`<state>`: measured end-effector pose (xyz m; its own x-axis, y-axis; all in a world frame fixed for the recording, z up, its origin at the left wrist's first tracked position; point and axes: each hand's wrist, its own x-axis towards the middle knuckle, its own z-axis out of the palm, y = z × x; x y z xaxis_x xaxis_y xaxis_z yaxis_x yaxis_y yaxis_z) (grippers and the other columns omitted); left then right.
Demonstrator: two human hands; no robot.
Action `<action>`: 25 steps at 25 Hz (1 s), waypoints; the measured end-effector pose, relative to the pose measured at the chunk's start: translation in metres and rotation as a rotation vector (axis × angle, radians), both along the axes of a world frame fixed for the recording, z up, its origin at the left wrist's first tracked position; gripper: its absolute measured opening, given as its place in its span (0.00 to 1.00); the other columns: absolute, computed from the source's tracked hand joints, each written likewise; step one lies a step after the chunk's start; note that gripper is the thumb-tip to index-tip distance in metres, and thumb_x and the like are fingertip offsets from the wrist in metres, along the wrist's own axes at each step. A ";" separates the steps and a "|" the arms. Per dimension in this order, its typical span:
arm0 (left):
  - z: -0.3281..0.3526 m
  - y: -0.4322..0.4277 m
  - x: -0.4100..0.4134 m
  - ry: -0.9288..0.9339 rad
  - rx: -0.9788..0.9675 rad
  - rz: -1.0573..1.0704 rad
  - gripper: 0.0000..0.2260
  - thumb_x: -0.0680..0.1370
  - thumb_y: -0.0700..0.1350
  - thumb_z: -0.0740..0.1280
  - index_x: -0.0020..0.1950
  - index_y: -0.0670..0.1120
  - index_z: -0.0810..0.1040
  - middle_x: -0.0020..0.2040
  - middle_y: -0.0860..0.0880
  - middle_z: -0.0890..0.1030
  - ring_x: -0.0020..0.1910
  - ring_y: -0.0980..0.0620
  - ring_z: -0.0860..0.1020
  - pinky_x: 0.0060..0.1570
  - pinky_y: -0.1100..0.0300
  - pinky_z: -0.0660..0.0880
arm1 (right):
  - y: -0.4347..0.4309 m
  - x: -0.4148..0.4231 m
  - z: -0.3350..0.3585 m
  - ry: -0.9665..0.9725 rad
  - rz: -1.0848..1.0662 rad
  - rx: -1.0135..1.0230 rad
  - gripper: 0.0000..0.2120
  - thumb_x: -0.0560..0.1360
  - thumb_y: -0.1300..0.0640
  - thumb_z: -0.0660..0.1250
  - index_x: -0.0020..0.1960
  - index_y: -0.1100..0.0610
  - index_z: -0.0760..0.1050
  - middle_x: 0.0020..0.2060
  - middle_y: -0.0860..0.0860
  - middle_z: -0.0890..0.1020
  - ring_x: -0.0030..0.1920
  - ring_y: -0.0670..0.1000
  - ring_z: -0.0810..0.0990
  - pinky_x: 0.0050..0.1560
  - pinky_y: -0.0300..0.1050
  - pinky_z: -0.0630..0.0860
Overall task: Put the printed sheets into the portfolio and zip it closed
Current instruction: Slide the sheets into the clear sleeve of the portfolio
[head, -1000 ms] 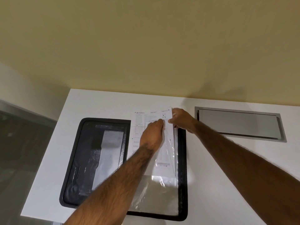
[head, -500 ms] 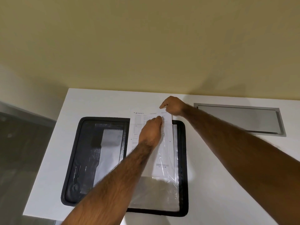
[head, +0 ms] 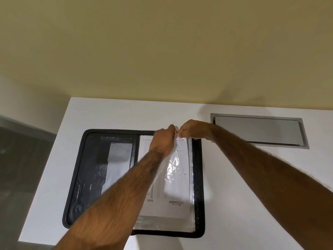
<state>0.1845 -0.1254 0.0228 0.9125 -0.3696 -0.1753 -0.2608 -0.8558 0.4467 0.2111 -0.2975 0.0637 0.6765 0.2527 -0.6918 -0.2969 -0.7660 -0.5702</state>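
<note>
A black zip portfolio (head: 82,177) lies open flat on the white table. Its left half shows dark pockets and a grey panel. On the right half a printed sheet (head: 173,193) sits inside a clear plastic sleeve (head: 180,165). My left hand (head: 163,139) and my right hand (head: 191,129) meet at the sleeve's top edge, both pinching the plastic there, fingertips almost touching. My left forearm covers the sheet's lower left part.
The white table (head: 108,114) ends at its left edge, with dark floor beyond. A grey metal cable hatch (head: 257,129) is set flush into the table right of the portfolio. A beige wall stands behind.
The sheet has slid down fully into the sleeve; it stuck out past the portfolio's top edge before. My right hand moved back to the sleeve's top edge beside my left.
</note>
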 end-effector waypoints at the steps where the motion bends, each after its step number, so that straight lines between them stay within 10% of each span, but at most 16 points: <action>1: -0.002 0.001 0.001 0.018 -0.006 -0.019 0.03 0.81 0.38 0.61 0.50 0.44 0.72 0.36 0.46 0.78 0.34 0.46 0.75 0.35 0.56 0.66 | -0.002 -0.002 0.000 -0.011 0.041 -0.004 0.12 0.77 0.57 0.67 0.57 0.62 0.81 0.55 0.59 0.82 0.51 0.57 0.80 0.54 0.51 0.76; 7: -0.001 -0.004 0.004 0.085 -0.007 -0.076 0.07 0.79 0.35 0.61 0.49 0.47 0.67 0.37 0.47 0.76 0.36 0.45 0.75 0.37 0.53 0.72 | 0.005 -0.016 0.002 -0.038 0.021 0.024 0.08 0.73 0.68 0.67 0.49 0.63 0.82 0.43 0.57 0.82 0.44 0.52 0.76 0.39 0.39 0.72; 14: -0.001 -0.003 -0.003 0.016 -0.122 0.049 0.04 0.80 0.42 0.64 0.53 0.46 0.74 0.46 0.47 0.82 0.44 0.46 0.79 0.48 0.49 0.79 | 0.006 -0.047 -0.023 -0.122 -0.419 0.149 0.03 0.75 0.65 0.68 0.43 0.64 0.79 0.43 0.63 0.81 0.40 0.59 0.80 0.41 0.52 0.80; 19: -0.027 0.051 -0.059 -0.040 -0.066 0.265 0.25 0.81 0.56 0.63 0.75 0.48 0.64 0.77 0.46 0.65 0.77 0.46 0.62 0.77 0.50 0.59 | 0.007 -0.051 -0.037 -0.242 -0.515 0.033 0.06 0.72 0.66 0.68 0.37 0.67 0.79 0.36 0.60 0.81 0.38 0.53 0.78 0.38 0.43 0.74; 25: -0.055 0.110 -0.147 0.026 0.071 0.279 0.30 0.83 0.62 0.51 0.82 0.49 0.51 0.83 0.47 0.49 0.82 0.49 0.49 0.78 0.53 0.48 | 0.017 -0.054 -0.048 -0.281 -0.701 0.050 0.05 0.70 0.67 0.63 0.37 0.65 0.77 0.34 0.52 0.78 0.36 0.51 0.75 0.33 0.43 0.70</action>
<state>0.0373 -0.0157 -0.0320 0.9720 -0.0909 -0.2165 -0.0001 -0.9221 0.3869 0.1572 -0.2809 0.0160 0.8395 -0.2746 -0.4688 -0.5434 -0.4224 -0.7255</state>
